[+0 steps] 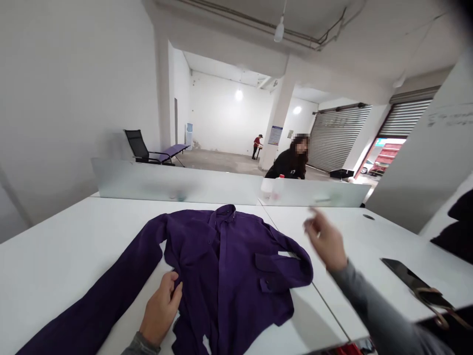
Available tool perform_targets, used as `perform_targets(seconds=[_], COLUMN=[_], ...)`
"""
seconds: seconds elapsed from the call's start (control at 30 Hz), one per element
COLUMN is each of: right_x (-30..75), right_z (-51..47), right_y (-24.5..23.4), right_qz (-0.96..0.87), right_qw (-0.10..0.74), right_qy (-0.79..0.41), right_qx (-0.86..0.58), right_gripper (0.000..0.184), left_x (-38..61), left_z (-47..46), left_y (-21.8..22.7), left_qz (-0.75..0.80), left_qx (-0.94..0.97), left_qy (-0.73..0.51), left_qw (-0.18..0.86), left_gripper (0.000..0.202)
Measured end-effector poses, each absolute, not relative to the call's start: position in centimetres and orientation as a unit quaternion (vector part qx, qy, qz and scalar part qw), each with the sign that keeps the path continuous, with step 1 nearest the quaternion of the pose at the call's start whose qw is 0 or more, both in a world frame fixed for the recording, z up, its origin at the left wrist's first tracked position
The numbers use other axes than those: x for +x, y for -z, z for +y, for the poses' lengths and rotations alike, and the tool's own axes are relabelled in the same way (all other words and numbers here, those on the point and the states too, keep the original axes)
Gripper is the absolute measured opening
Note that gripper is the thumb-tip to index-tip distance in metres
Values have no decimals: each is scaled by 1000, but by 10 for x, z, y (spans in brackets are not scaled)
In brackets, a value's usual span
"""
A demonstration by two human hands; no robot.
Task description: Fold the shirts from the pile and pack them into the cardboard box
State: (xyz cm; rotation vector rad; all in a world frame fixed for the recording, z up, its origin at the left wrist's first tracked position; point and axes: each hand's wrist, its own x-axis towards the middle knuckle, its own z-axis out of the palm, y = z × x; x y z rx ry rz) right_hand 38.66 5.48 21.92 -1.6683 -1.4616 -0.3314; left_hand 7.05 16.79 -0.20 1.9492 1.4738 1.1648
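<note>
A purple long-sleeved shirt [236, 266] lies front up on the white table, its collar toward the far side. The sleeve at the left stretches out toward the near left corner, while the other sleeve is folded back across the shirt front. At the shirt's left side edge, my left hand [160, 305] has its thumb and fingers closed on the fabric. My right hand [327, 241] is raised above the table to the right of the folded sleeve, apart from the shirt. Its loosely bent fingers are somewhat blurred and hold nothing.
A frosted partition [177, 185] runs along the table's far edge. Behind it are a person in black [286, 165] and a bottle [279, 187]. A dark phone-like slab [406, 276] lies at the right. Farther back stand a black chair [138, 145] and another person [256, 146].
</note>
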Motion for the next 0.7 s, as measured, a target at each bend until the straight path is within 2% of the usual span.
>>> perform_targets(seconds=[0.07,0.2,0.27,0.33,0.37,0.43,0.5,0.6,0.7], right_x=[382,374,369,363,360,351,338,316,301], right_z=[26,12,19,26,29,32,32,30,28], right_y=[-158,-51,-26,-19,-19,-23,-25,-25,-27], right_qz=[-633,-794,-825,-827,-824,-831,-857,-880,-879], right_qw=[405,235,153,115,116,138,146,121,110], right_qy=[92,49,50,49,46,28,-1,-33,-74], right_qx=[-653,-559,-542,-549,-553,-537,-494,-458,-458], right_gripper=[27,47,39,23,21,22,32,42,27], left_x=[71,70,69,70,70,74,80,90,93], left_z=[169,173,174,171,168,159,146,128,120], left_y=[2,2,1,-1,-2,-3,-5,-6,-9], left_qz=[526,514,506,517,530,552,537,486,501], left_qx=[693,670,653,613,583,525,518,601,660], left_qy=[-434,-465,-489,-503,-505,-501,-497,-477,-447], left_qw=[234,266,280,323,353,411,443,419,336], left_gripper=[28,33,38,45,50,60,72,78,64])
